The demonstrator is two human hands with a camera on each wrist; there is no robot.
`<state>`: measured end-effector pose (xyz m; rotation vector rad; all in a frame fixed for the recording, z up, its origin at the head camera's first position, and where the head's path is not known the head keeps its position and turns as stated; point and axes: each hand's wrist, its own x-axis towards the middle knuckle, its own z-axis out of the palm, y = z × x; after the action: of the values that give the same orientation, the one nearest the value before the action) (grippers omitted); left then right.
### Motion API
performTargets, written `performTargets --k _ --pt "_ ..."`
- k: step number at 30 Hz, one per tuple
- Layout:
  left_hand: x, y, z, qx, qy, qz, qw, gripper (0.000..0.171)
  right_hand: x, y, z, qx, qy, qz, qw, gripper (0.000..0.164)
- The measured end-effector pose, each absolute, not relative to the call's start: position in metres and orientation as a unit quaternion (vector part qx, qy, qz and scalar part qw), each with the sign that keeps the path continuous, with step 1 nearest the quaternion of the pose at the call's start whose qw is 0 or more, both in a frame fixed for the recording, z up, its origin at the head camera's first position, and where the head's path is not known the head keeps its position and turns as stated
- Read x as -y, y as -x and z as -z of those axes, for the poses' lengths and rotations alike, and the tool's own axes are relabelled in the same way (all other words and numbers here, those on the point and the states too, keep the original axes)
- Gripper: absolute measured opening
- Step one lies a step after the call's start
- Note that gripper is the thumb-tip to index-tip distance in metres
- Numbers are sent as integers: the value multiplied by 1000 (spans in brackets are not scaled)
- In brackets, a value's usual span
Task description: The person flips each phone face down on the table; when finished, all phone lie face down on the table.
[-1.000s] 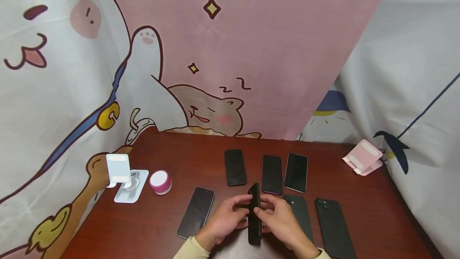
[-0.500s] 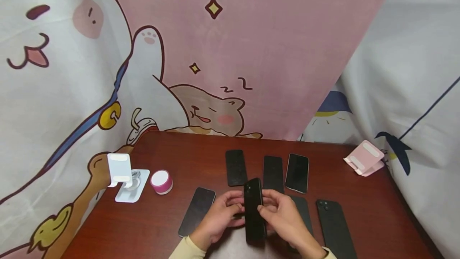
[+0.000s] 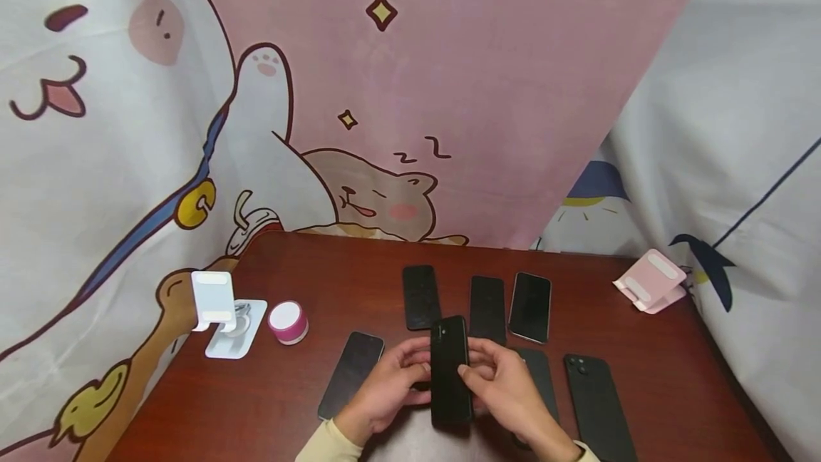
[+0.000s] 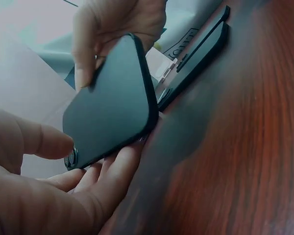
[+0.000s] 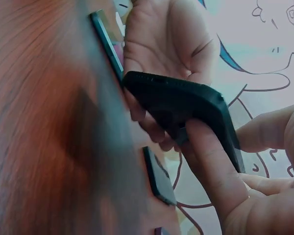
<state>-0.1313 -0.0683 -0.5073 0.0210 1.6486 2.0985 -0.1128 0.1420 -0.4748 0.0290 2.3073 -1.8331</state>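
Note:
A black smartphone [image 3: 451, 371] is held tilted above the table, its back with the camera lenses facing up toward the head view. My right hand [image 3: 509, 391] pinches its right edge, thumb on the back and fingers beneath. On the other side, my left hand [image 3: 391, 387] holds the left edge. In the left wrist view the left thumb [image 4: 54, 142] lies by the camera lenses, while the other fingers [image 4: 120, 166] curl under the edge. The right wrist view shows the right index finger [image 5: 206, 152] against the phone's underside. Its screen is mostly hidden.
Several other phones lie on the brown table: one at left [image 3: 351, 375], one behind [image 3: 421, 296], others at right, including a dark one [image 3: 596, 405]. A white stand [image 3: 214, 298] and pink-sided round jar [image 3: 288, 322] stand left, a pink stand [image 3: 651, 280] right. Printed cloth hangs around.
The phone has turned from edge-on to showing its back, and shifted slightly left. Both hands keep hold of it. The other phones stay in place.

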Motion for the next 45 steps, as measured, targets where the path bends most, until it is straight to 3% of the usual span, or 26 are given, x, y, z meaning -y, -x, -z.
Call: performTargets --k 20,32,45 --pt "71 125 508 -651 -20 -719 242 53 -157 114 508 -825 -20 552 119 52" --pt "66 127 505 -689 -34 -680 247 52 -162 114 509 -886 5 451 109 49" --pt "70 128 505 -689 -42 -676 258 51 -165 114 507 -884 1 455 110 43"
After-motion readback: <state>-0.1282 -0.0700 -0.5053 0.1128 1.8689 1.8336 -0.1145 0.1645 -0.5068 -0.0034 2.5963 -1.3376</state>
